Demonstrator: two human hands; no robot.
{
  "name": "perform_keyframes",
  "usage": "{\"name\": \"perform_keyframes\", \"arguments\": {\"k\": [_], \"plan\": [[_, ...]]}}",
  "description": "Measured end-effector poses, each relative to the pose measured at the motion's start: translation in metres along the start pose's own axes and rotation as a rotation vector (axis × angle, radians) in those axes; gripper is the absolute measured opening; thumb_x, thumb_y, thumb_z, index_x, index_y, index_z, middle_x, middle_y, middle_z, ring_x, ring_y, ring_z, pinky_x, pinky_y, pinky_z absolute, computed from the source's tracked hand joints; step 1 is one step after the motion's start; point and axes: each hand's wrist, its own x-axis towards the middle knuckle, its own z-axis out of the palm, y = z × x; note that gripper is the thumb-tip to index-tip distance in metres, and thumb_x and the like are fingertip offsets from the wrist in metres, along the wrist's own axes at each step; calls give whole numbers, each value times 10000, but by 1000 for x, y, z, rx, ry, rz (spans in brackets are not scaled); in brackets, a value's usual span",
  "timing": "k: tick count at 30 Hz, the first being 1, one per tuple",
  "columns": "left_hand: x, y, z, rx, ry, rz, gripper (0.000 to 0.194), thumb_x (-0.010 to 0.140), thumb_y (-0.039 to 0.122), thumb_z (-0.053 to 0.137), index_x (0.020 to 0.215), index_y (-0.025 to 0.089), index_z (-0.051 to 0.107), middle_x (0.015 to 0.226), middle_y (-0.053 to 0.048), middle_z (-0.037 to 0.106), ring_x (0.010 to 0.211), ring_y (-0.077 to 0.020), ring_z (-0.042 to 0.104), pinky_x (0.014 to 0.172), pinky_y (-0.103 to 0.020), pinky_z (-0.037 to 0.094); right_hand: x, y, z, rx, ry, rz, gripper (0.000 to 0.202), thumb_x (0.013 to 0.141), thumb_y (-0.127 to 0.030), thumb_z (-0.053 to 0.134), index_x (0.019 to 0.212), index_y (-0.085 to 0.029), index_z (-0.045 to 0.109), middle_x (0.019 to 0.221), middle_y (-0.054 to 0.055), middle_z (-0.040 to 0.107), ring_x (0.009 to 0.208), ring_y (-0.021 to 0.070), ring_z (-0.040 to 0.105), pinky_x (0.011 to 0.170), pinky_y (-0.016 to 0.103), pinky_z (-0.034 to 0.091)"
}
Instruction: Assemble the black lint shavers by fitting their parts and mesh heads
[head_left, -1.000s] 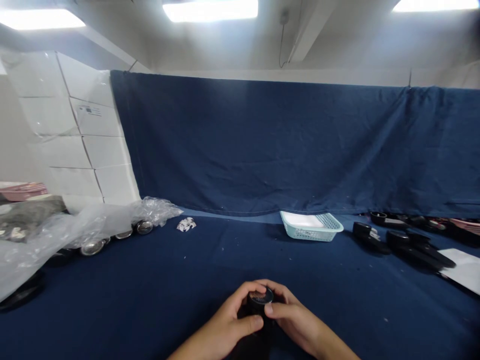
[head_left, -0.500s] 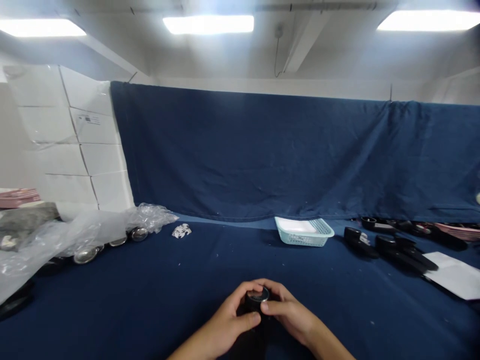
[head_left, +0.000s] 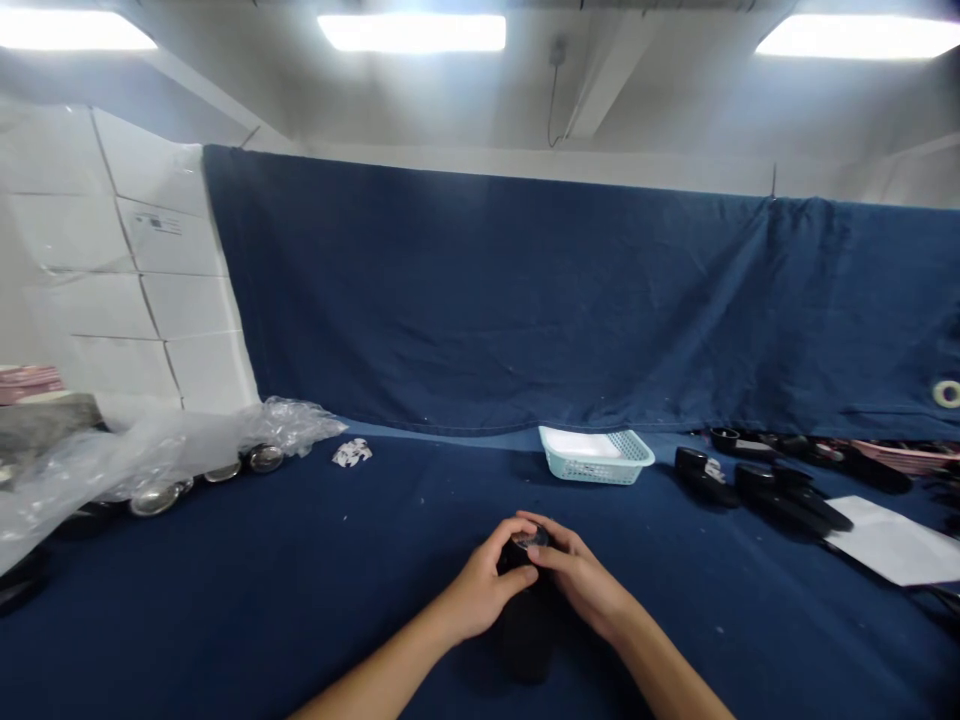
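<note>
A black object (head_left: 525, 640) with a round, glossy disc-like top lies on the dark blue cloth, its long dark part pointing toward me. My left hand (head_left: 487, 585) wraps round the left side of the round top, index finger over its upper face and thumb at the near side. On the right side, my right hand (head_left: 581, 575) holds the same round end, its thumb on the near rim and its fingers curled behind. Both hands' fingertips almost meet, and they cover much of the round part.
A light green basket (head_left: 598, 468) holding something white stands beyond my hands. Black objects (head_left: 787, 500) and a white sheet (head_left: 896, 540) lie right. Crumpled paper (head_left: 352, 453), plastic film (head_left: 187, 440), round metallic pieces (head_left: 156, 498) and stacked white boxes (head_left: 180, 240) are left.
Both hands and the black object appear higher and slightly to the right in view, and more of the object's long part shows. The background has shifted a little left and up.
</note>
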Motion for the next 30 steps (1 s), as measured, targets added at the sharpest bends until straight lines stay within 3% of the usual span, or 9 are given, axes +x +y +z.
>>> {"name": "perform_keyframes", "arguments": {"k": [3, 7, 9, 13, 17, 22, 30], "plan": [[-6, 3, -3, 12, 6, 7, 389, 808, 146, 623, 1172, 254, 536, 1210, -30, 583, 1170, -207, 510, 1044, -353, 341, 0, 4, 7, -75, -1, -39, 483, 627, -350, 808, 1054, -203, 636, 1018, 59, 686, 1013, 250, 600, 958, 391, 393], [-9, 5, 0, 39, -5, 43, 372, 818, 167, 630, 1171, 244, 540, 1255, -42, 559, 1171, -206, 511, 1034, -327, 353, 1, 21, 17, -57, 188, -142, 510, 532, -333, 859, 912, -247, 531, 1003, 20, 658, 888, 216, 618, 860, 370, 461], [-10, 6, 2, 53, -9, 40, 373, 823, 176, 624, 1179, 240, 531, 1270, -53, 551, 1154, -209, 522, 1017, -326, 371, -1, 24, 19, -23, 220, -145, 588, 500, -323, 866, 962, -265, 507, 1057, 17, 640, 919, 220, 620, 880, 380, 463], [-12, 6, 1, 73, 23, 27, 371, 830, 194, 612, 1182, 233, 502, 1207, -59, 585, 1099, -214, 545, 992, -353, 391, -5, 14, 17, -72, 102, -53, 702, 517, -309, 839, 1152, -247, 546, 1053, 39, 655, 1015, 257, 591, 970, 421, 393], [-13, 7, 1, 100, 36, 14, 351, 832, 220, 620, 1160, 235, 497, 1164, -49, 599, 1090, -214, 540, 987, -356, 385, -6, 5, 13, -58, 48, -8, 528, 555, -297, 812, 1041, -229, 617, 968, 33, 668, 989, 261, 580, 935, 406, 391], [-14, 10, 3, 116, 6, 0, 409, 783, 136, 630, 1154, 246, 500, 1214, -43, 582, 1097, -208, 543, 984, -327, 384, -7, 15, 15, 53, 115, -12, 573, 481, -218, 849, 979, -261, 568, 947, -5, 650, 890, 216, 596, 837, 342, 437], [-16, 15, 1, 161, 37, -28, 386, 796, 171, 628, 1150, 239, 492, 1140, -35, 616, 1047, -207, 556, 941, -329, 399, -9, -1, 10, 44, -18, 62, 590, 568, -239, 793, 1135, -233, 634, 1006, 39, 683, 1028, 243, 578, 955, 373, 370]]}}
